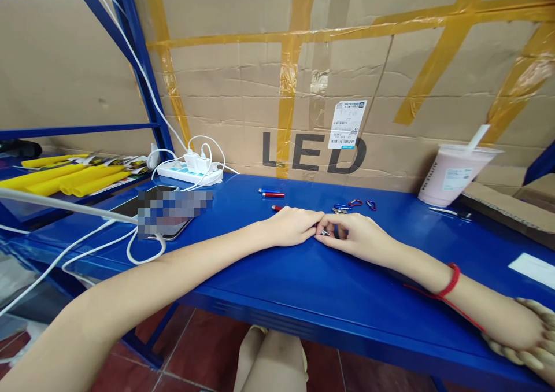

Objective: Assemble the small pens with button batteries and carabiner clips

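Note:
My left hand (298, 226) and my right hand (358, 236) meet over the blue table (277, 282), fingertips touching. A small shiny metal piece (325, 232) is pinched in my right fingers; its kind is unclear. The left fingers are closed at the same spot, and what they grip is hidden. Behind my left hand lie a red tube (273, 195), a blue tube (265, 191) and another red tube (276, 208), partly covered. Beyond my right hand are a red carabiner (355, 203), blue carabiner (343, 206), another carabiner (371, 205) and small metal bits (339, 211).
A white power strip (191, 173) with plugs and cables stands back left, near phones (151, 201). Yellow packets (73, 178) lie far left. A drink cup (453, 175) with a straw stands right, beside cardboard (511, 213). A large carton (243, 114) walls the back.

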Demonstrator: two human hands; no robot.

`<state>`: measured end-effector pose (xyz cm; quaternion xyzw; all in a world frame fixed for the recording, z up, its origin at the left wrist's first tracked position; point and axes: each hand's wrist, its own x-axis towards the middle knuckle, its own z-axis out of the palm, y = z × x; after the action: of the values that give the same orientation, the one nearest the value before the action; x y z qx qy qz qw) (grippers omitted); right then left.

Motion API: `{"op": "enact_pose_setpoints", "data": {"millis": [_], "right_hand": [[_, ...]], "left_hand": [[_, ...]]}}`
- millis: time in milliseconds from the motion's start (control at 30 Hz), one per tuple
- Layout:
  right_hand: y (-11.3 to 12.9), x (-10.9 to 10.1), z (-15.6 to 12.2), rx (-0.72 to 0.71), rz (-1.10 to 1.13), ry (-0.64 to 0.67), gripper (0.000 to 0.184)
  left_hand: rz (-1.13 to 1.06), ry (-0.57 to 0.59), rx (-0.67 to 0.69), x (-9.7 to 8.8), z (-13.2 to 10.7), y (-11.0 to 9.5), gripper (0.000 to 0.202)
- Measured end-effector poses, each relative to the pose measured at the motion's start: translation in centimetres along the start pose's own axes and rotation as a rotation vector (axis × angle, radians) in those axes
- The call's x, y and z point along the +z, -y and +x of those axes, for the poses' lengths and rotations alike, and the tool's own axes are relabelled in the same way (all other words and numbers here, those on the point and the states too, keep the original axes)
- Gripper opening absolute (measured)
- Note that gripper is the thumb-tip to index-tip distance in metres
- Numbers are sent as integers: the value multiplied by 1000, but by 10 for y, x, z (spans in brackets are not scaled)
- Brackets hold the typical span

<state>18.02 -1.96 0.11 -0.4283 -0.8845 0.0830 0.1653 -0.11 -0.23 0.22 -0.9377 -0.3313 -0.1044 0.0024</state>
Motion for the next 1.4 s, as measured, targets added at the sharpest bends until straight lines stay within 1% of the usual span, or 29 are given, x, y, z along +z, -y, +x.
{"op": "enact_pose_setpoints", "data": {"millis": [233,400,533,867,1033,1400], "right_hand": [[-1,-1,0,-32,12,34,23],[0,-4,-1,-26,-21,65,25],[-1,-3,-1,-33,-18,78,26],[-5,-1,-1,-63,-19,65,26],[-5,-1,-1,-57,-17,63,27],[-4,-1,-1,-54,-25,66,24]], "left_hand": [[2,-15,15,2,0,1,10],[26,-17,24,2,1,2,12],[25,1,11,1,1,1,11],[16,16,4,0,1,-1,15],[24,24,2,0,1,-1,13],[30,-1,13,1,1,0,13]]}}
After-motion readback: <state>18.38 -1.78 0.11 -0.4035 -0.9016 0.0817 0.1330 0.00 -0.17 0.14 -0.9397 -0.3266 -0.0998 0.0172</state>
